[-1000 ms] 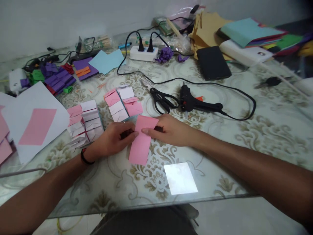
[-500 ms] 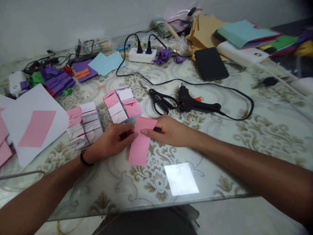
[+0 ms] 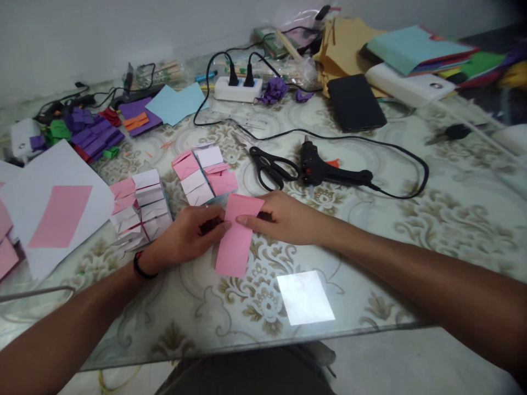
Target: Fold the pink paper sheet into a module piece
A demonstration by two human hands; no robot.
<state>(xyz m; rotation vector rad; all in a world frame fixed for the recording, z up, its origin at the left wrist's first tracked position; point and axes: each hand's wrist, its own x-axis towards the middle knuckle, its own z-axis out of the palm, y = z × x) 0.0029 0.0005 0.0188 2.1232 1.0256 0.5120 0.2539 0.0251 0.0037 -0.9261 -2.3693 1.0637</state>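
A folded strip of pink paper [image 3: 234, 252] is pinched between both my hands above the table's front half. My left hand [image 3: 195, 233] grips its left edge, thumb on the front. From the right, my right hand [image 3: 284, 216] holds it with the thumb across its face; the other fingers are hidden behind the paper. Just beyond lies a block of folded pink and white paper pieces [image 3: 205, 174]. A second such block [image 3: 142, 208] rests left of my left hand. Black-handled scissors [image 3: 274, 167] and a black glue gun [image 3: 325, 167] lie behind my right hand.
White sheets [image 3: 78, 164] with pink paper [image 3: 61, 216] lie at the left. Purple folded paper [image 3: 96, 134] is piled behind them. A power strip [image 3: 239, 89], its black cable [image 3: 308, 131] and a black flat case [image 3: 356, 104] lie farther back. The table's front edge [image 3: 247, 349] is near me.
The view has shifted very slightly. Both hands keep the same hold on the pink paper, and nothing else has visibly moved.
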